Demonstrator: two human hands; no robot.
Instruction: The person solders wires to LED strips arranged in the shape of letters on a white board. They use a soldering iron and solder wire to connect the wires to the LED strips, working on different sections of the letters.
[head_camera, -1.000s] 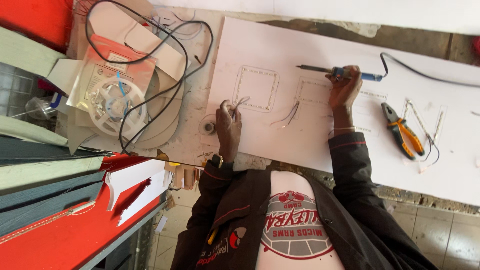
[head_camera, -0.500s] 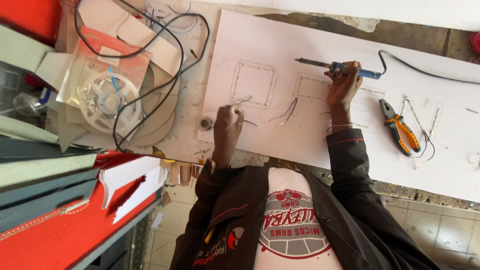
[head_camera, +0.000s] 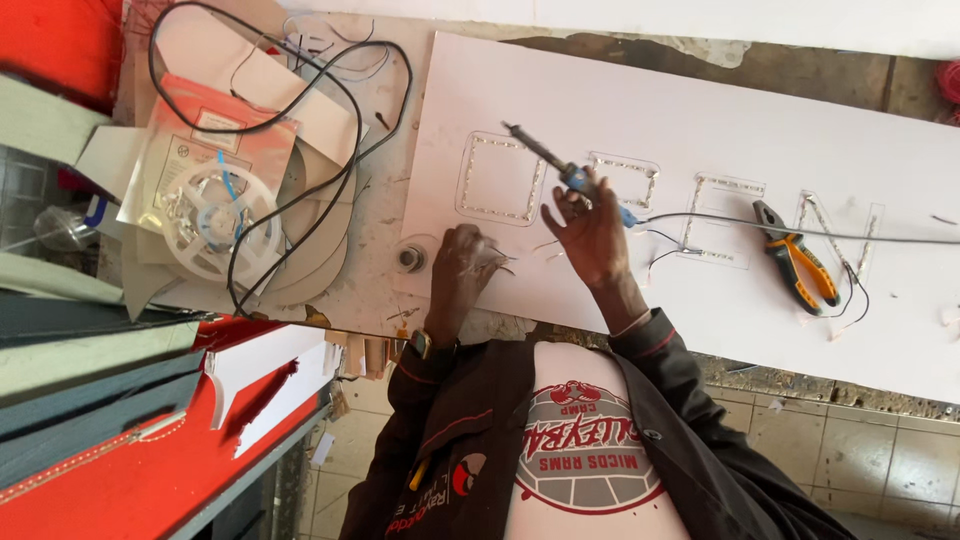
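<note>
A large white sign board (head_camera: 700, 110) lies across a worn workbench (head_camera: 385, 215), with rows of small LED modules (head_camera: 497, 180) fixed to it in outline shapes, seen from a head-worn camera looking down. Left of the board, a black cable (head_camera: 330, 130) loops over stacked cardboard and a clear packet holding a white reel of LED strip (head_camera: 215, 215). Below and left of the board sit red and grey panels (head_camera: 100, 440). On the board's right part, orange-handled pliers (head_camera: 797, 257) rest beside thin loose wires. Over the board's middle, the person's right hand (head_camera: 592, 228) is closed around a soldering iron (head_camera: 560, 168) with a blue grip, its tip pointing up and left toward the square outline, its grey cord (head_camera: 800, 228) running right across the board. At the board's lower left edge, the left hand (head_camera: 462, 272) rests on the surface with fingers curled and pinched on a thin wire (head_camera: 497, 262); the exact grip is too small to make out. Just left of the board's edge, beside that hand, stands a small round metal piece (head_camera: 410, 258).
</note>
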